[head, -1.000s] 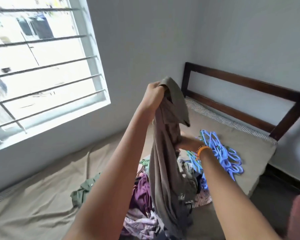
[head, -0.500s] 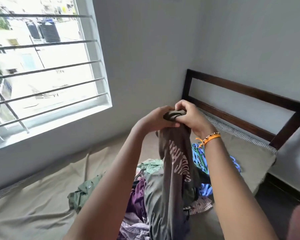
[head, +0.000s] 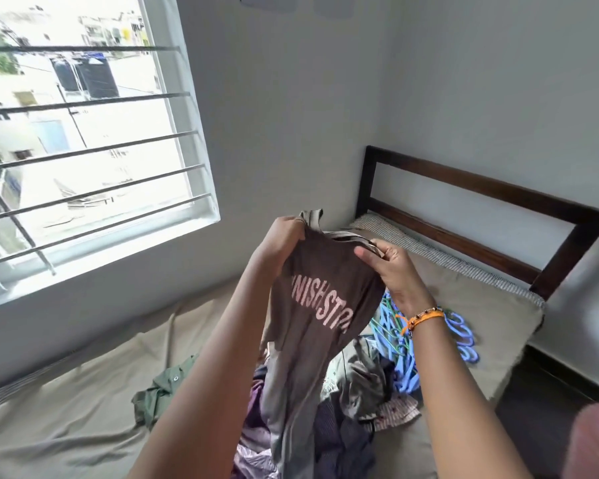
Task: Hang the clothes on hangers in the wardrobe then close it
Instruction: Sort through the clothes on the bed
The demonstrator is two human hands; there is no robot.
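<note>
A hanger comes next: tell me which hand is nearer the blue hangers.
Right. The right hand holds the T-shirt collar just above the blue hangers; the left hand grips it farther to their left.

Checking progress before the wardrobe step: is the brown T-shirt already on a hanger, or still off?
Off. Both hands, left hand and right hand, grip the brown T-shirt at its neckline; the blue hangers lie on the bed.

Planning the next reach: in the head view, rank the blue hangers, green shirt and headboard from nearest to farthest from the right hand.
From the right hand:
1. Blue hangers, just below the wrist.
2. Headboard, behind, to the right.
3. Green shirt, far left on the bed.
</note>
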